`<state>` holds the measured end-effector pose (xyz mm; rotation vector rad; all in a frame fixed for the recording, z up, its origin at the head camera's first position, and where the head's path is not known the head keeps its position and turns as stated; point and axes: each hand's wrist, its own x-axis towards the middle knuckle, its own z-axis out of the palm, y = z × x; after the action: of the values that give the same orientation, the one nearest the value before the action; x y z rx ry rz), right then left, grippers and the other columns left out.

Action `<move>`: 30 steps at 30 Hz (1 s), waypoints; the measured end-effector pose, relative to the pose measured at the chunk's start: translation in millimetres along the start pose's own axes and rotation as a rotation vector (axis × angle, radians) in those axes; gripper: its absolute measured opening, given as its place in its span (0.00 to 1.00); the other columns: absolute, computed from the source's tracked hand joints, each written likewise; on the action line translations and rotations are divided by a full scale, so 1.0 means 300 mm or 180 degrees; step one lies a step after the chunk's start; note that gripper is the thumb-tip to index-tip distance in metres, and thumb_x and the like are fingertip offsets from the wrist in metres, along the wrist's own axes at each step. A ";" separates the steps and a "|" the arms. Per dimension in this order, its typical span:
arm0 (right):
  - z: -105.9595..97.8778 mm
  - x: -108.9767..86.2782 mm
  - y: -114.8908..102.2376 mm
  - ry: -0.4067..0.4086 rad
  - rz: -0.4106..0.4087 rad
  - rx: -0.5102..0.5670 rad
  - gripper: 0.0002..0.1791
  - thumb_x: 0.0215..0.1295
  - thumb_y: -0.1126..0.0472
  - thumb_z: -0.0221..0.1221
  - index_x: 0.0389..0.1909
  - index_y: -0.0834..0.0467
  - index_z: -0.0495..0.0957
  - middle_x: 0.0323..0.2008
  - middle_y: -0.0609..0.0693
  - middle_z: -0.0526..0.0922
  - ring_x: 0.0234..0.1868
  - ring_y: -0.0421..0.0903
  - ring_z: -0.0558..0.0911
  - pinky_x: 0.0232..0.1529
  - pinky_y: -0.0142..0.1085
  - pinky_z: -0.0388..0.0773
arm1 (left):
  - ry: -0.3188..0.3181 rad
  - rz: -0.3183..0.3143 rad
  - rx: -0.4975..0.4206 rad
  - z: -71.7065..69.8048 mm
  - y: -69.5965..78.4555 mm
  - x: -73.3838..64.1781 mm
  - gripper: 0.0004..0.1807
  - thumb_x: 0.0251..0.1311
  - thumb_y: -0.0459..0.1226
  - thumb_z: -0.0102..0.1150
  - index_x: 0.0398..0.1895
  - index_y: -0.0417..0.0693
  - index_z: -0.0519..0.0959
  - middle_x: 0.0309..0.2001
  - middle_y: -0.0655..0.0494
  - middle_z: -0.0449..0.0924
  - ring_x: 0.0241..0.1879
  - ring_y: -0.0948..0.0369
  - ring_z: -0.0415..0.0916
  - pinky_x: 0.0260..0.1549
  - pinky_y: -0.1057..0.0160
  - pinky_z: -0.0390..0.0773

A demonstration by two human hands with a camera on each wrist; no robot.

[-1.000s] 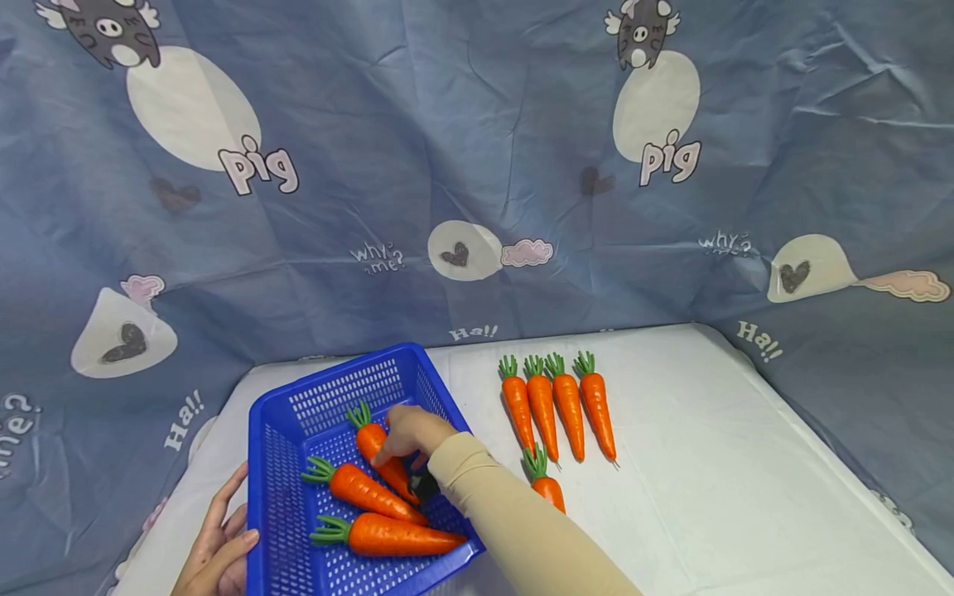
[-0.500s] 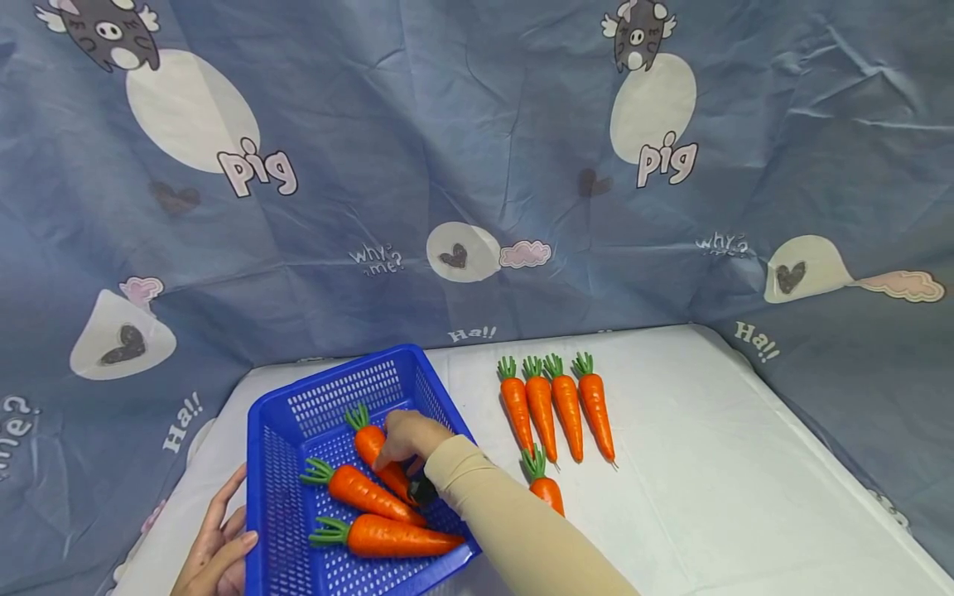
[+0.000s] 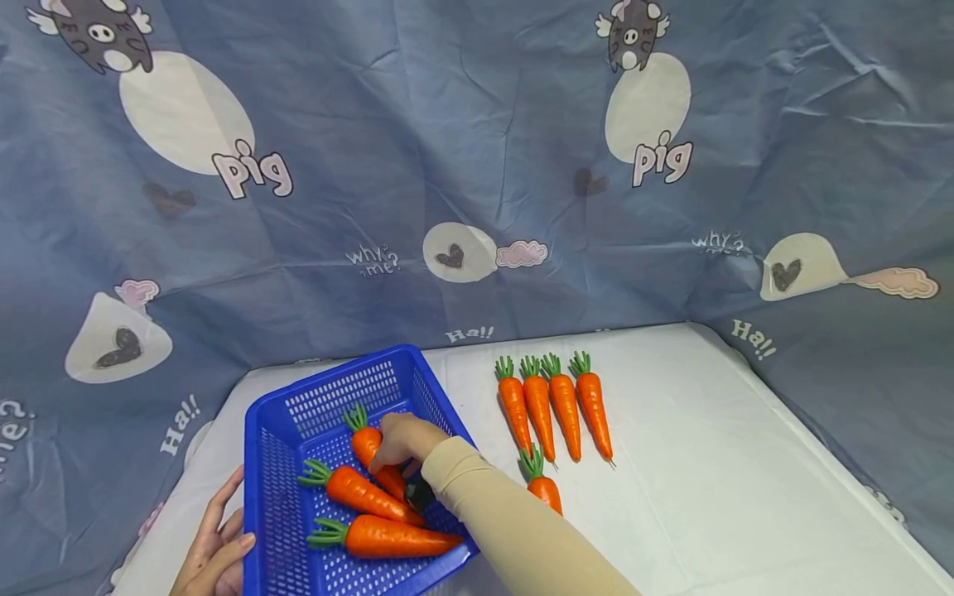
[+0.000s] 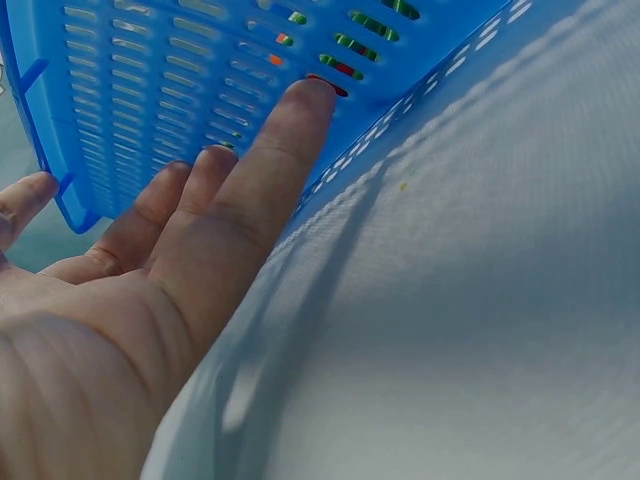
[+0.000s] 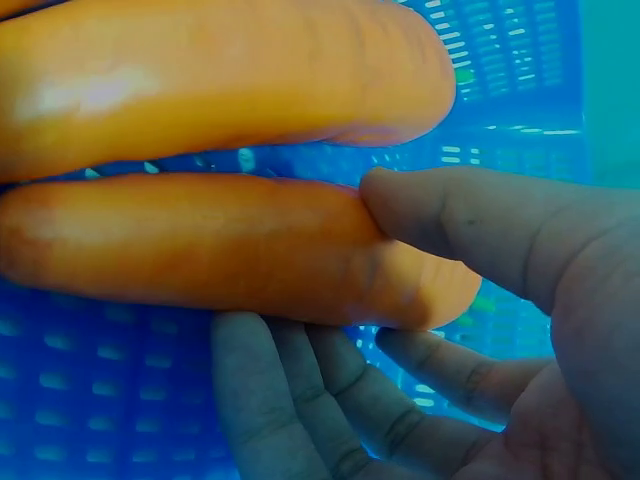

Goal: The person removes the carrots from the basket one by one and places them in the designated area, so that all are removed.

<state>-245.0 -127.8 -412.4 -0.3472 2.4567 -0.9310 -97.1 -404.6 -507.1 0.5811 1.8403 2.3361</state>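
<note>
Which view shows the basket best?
Head: it takes in most of the basket, rim, walls and floor. Left wrist shows mainly one outer wall; right wrist, just parts of floor and wall around carrots.

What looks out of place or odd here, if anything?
One carrot lies out of line on the table, nearer the person than the neat row of four carrots and partly hidden by the sleeve. The basket also sits a bit askew to the table's back edge. Nothing looks spilled or damaged.
</note>
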 end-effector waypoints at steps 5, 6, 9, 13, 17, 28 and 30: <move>-0.021 -0.012 0.003 -0.0027 -0.0113 0.0174 0.15 0.62 0.64 0.75 0.36 0.59 0.75 0.32 0.51 0.79 0.30 0.49 0.85 0.35 0.45 0.91 | -0.0077 0.0052 -0.0055 -0.003 -0.008 0.007 0.43 0.80 0.24 0.25 0.86 0.78 0.38 0.69 0.66 0.79 0.60 0.58 0.86 0.48 0.47 0.91; -0.025 -0.015 0.002 -0.0024 -0.0139 0.0185 0.15 0.62 0.64 0.75 0.35 0.59 0.75 0.32 0.51 0.79 0.30 0.48 0.85 0.35 0.45 0.91 | -0.0096 0.0065 -0.0071 -0.004 -0.010 0.008 0.44 0.80 0.24 0.25 0.86 0.78 0.38 0.69 0.66 0.79 0.60 0.58 0.86 0.48 0.47 0.91; -0.040 -0.028 -0.001 -0.0033 -0.0218 0.0244 0.14 0.62 0.64 0.74 0.35 0.59 0.75 0.31 0.51 0.78 0.28 0.48 0.84 0.32 0.43 0.90 | -0.0144 0.0126 -0.0072 -0.009 -0.015 0.007 0.44 0.79 0.23 0.24 0.86 0.77 0.39 0.69 0.67 0.79 0.61 0.59 0.85 0.49 0.48 0.91; -0.072 -0.044 -0.002 -0.0047 -0.0308 0.0326 0.16 0.63 0.64 0.74 0.42 0.61 0.76 0.35 0.52 0.78 0.30 0.47 0.84 0.31 0.41 0.90 | -0.0153 0.0182 -0.0009 -0.018 -0.022 0.005 0.45 0.78 0.22 0.24 0.86 0.78 0.40 0.69 0.69 0.79 0.61 0.62 0.85 0.49 0.51 0.91; -0.118 -0.060 -0.001 -0.0057 -0.0399 0.0335 0.24 0.64 0.63 0.75 0.57 0.63 0.76 0.42 0.54 0.79 0.34 0.47 0.85 0.34 0.42 0.90 | -0.0120 0.0218 0.0028 -0.030 -0.031 0.005 0.46 0.78 0.21 0.25 0.86 0.78 0.42 0.68 0.70 0.80 0.61 0.62 0.85 0.48 0.52 0.91; -0.240 -0.119 0.011 -0.0176 -0.0733 0.0549 0.31 0.66 0.60 0.74 0.65 0.63 0.72 0.41 0.53 0.81 0.31 0.46 0.87 0.39 0.44 0.91 | -0.0158 0.0319 0.0055 -0.042 -0.038 0.010 0.46 0.77 0.20 0.24 0.87 0.76 0.42 0.68 0.70 0.80 0.61 0.63 0.85 0.49 0.55 0.90; -0.263 -0.137 0.016 -0.0173 -0.0802 0.0558 0.32 0.66 0.59 0.74 0.67 0.63 0.72 0.40 0.52 0.81 0.31 0.45 0.86 0.38 0.43 0.91 | -0.0146 0.0322 0.0081 -0.041 -0.040 0.011 0.47 0.77 0.20 0.24 0.87 0.76 0.42 0.67 0.71 0.80 0.60 0.64 0.85 0.48 0.55 0.90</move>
<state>-251.6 -64.7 -350.1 -0.6217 2.2965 -1.2146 -106.5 -411.6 -520.2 0.7410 1.8650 2.3434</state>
